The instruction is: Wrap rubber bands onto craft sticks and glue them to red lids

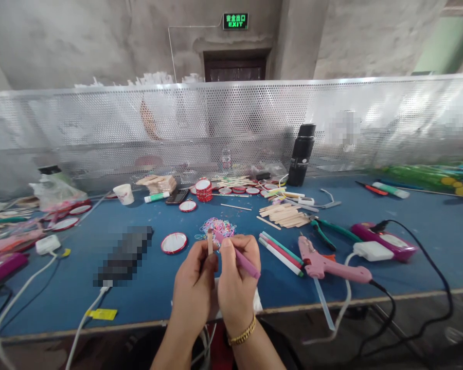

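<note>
Two hands meet over the blue table (146, 293): the left hand (195, 285) pinches a wooden stick (210, 242) upright, the right hand (237, 280) grips a pink marker (244, 261) (tip at the stick). Marking looks underway; steady pressure seems needed next, with the pink glue gun (327, 264) lying nearby.

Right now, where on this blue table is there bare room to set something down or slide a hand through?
Bare blue shows on the table at far right, between the purple device and the red screwdriver. Another bare patch lies near the front edge, between the yellow tag and the left hand. The middle is crowded: craft sticks, rubber bands, markers and the glue gun.
</note>
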`<state>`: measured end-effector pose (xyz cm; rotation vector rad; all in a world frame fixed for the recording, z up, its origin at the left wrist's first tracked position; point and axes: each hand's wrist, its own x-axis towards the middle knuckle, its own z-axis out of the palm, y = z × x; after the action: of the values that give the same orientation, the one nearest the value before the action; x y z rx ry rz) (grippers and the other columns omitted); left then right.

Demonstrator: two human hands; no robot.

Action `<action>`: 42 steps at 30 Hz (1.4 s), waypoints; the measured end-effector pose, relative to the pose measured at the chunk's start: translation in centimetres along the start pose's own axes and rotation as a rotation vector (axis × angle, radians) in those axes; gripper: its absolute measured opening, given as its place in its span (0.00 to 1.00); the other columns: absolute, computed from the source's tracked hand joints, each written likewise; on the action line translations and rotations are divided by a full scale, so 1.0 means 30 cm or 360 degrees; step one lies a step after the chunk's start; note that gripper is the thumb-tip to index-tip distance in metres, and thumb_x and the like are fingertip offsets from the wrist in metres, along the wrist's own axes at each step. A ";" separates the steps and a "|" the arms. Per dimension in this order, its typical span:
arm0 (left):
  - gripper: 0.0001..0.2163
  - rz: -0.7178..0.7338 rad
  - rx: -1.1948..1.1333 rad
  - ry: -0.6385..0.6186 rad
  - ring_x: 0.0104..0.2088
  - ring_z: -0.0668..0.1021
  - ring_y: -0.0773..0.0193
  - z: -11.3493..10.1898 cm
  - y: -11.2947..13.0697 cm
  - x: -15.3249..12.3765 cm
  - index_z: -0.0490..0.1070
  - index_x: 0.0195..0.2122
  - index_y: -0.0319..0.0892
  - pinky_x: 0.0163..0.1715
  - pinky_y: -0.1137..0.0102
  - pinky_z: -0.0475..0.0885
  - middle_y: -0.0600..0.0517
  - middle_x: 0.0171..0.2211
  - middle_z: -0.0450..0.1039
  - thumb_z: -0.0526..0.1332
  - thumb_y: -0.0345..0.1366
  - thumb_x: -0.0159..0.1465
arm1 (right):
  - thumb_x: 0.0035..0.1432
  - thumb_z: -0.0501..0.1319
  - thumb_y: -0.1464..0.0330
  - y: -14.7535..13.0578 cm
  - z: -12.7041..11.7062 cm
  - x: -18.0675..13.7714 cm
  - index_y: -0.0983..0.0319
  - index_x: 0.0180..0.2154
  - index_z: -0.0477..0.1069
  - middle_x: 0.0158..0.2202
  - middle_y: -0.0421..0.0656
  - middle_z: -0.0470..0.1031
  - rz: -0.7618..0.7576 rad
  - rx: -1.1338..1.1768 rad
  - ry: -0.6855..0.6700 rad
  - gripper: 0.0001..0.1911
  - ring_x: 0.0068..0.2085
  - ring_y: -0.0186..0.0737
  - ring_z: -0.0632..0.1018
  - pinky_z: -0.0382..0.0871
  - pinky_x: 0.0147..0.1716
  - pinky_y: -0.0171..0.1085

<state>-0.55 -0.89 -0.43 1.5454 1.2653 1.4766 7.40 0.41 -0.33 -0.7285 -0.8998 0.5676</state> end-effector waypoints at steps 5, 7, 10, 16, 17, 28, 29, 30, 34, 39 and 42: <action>0.10 0.0023 0.0004 0.0044 0.35 0.75 0.61 0.001 -0.003 -0.001 0.76 0.45 0.44 0.36 0.70 0.70 0.50 0.38 0.78 0.62 0.43 0.68 | 0.68 0.60 0.63 0.003 -0.004 -0.004 0.59 0.34 0.68 0.31 0.36 0.69 0.0002 0.0036 0.0021 0.09 0.31 0.34 0.72 0.70 0.33 0.35; 0.10 0.0031 -0.0002 0.0054 0.36 0.76 0.60 0.002 0.000 -0.002 0.76 0.45 0.44 0.36 0.70 0.71 0.50 0.38 0.78 0.63 0.42 0.67 | 0.68 0.60 0.64 0.002 -0.005 -0.004 0.59 0.33 0.67 0.31 0.37 0.69 -0.0003 0.0037 0.0009 0.10 0.32 0.34 0.73 0.70 0.34 0.35; 0.10 0.0038 0.0004 0.0062 0.35 0.76 0.61 0.003 0.007 -0.003 0.77 0.43 0.44 0.36 0.70 0.71 0.50 0.37 0.78 0.63 0.43 0.67 | 0.68 0.60 0.64 -0.002 -0.005 -0.002 0.59 0.33 0.68 0.31 0.36 0.69 -0.0013 0.0016 0.0002 0.10 0.32 0.34 0.72 0.70 0.34 0.36; 0.11 0.0033 0.0005 0.0083 0.33 0.75 0.62 0.004 0.008 -0.003 0.76 0.41 0.44 0.34 0.70 0.70 0.51 0.34 0.78 0.63 0.45 0.67 | 0.68 0.59 0.64 -0.009 -0.003 0.001 0.59 0.32 0.68 0.31 0.37 0.70 -0.0043 -0.0008 -0.0040 0.11 0.33 0.35 0.73 0.70 0.35 0.37; 0.10 0.0033 0.0003 0.0087 0.33 0.75 0.61 0.004 0.008 -0.003 0.77 0.41 0.44 0.34 0.70 0.71 0.51 0.34 0.78 0.63 0.45 0.67 | 0.68 0.60 0.64 -0.010 -0.003 0.001 0.59 0.32 0.68 0.30 0.37 0.70 -0.0034 -0.0001 -0.0024 0.11 0.32 0.35 0.73 0.70 0.34 0.36; 0.09 -0.0011 0.0015 0.0019 0.36 0.72 0.61 0.005 0.013 -0.003 0.74 0.43 0.44 0.38 0.69 0.68 0.51 0.37 0.76 0.60 0.43 0.69 | 0.68 0.60 0.63 -0.010 -0.006 0.000 0.60 0.32 0.69 0.31 0.38 0.71 -0.0017 -0.0014 -0.0054 0.11 0.33 0.36 0.73 0.70 0.35 0.37; 0.09 -0.0008 0.0017 0.0019 0.35 0.71 0.62 0.005 0.012 -0.002 0.74 0.43 0.44 0.37 0.69 0.68 0.52 0.36 0.75 0.60 0.43 0.69 | 0.68 0.60 0.63 -0.007 -0.007 -0.001 0.60 0.32 0.68 0.31 0.38 0.70 -0.0018 -0.0019 -0.0044 0.11 0.33 0.36 0.73 0.70 0.35 0.37; 0.10 -0.0003 0.0022 0.0024 0.34 0.70 0.62 0.005 0.011 -0.002 0.74 0.42 0.44 0.35 0.70 0.67 0.53 0.34 0.73 0.60 0.44 0.69 | 0.68 0.60 0.63 -0.005 -0.009 -0.003 0.59 0.32 0.68 0.31 0.38 0.70 -0.0015 -0.0019 -0.0025 0.11 0.33 0.36 0.73 0.70 0.35 0.37; 0.10 -0.0003 0.0012 0.0037 0.31 0.68 0.63 0.003 0.006 -0.003 0.73 0.42 0.44 0.31 0.71 0.64 0.54 0.31 0.69 0.60 0.44 0.69 | 0.68 0.60 0.63 0.002 -0.013 -0.008 0.59 0.32 0.66 0.31 0.37 0.68 -0.0007 0.0005 0.0008 0.10 0.32 0.35 0.71 0.69 0.33 0.36; 0.09 -0.0013 -0.0015 0.0030 0.31 0.70 0.63 0.004 0.012 -0.004 0.73 0.41 0.44 0.32 0.71 0.66 0.54 0.32 0.72 0.61 0.44 0.69 | 0.68 0.59 0.64 -0.004 -0.013 -0.006 0.59 0.32 0.67 0.31 0.37 0.69 -0.0030 -0.0031 -0.0034 0.11 0.32 0.36 0.72 0.69 0.33 0.36; 0.09 -0.0015 -0.0010 0.0041 0.34 0.72 0.62 0.007 0.020 -0.002 0.73 0.40 0.44 0.35 0.70 0.67 0.53 0.34 0.75 0.61 0.44 0.68 | 0.68 0.59 0.64 -0.007 -0.012 -0.006 0.59 0.32 0.67 0.31 0.38 0.70 -0.0055 -0.0064 -0.0052 0.11 0.33 0.36 0.72 0.69 0.34 0.37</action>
<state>-0.23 -1.11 0.06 1.5191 1.2797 1.4975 7.64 0.04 -0.41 -0.7402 -0.9548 0.5334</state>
